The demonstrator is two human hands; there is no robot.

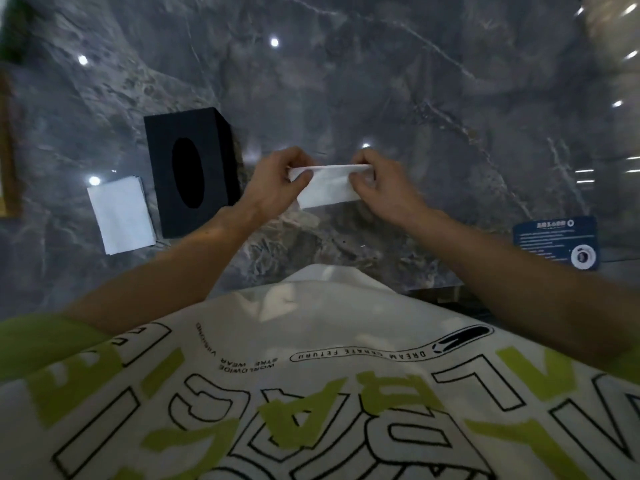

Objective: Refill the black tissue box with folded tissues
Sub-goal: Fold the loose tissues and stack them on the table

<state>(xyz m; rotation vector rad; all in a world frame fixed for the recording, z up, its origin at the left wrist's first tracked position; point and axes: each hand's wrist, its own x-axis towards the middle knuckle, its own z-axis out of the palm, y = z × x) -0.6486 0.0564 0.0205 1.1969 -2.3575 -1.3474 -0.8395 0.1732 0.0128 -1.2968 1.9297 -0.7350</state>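
A grey veined marble counter (381, 81) fills the view from above, dotted with bright reflections of ceiling lights; along the bottom edge spreads the person's white shirt (311, 375) printed with green and outlined lettering; two bare forearms reach forward from it over the counter; left of centre the black tissue box (214, 161) sits on the marble, its dark oval opening (187, 172) facing the camera, with no tissue showing in it; just beside the box, on its left, lies a small neat stack of folded white tissues (121, 214), flat on the counter; right of the box, between the two hands, is a single white tissue (327, 187), folded into a long strip and held above the marble; the left hand (277, 181) pinches its left end with curled fingers and thumb; the right hand (384, 181) pinches its right end the same way; at the far right edge a small dark blue printed card (557, 242) rests on the counter, well apart from the hands.
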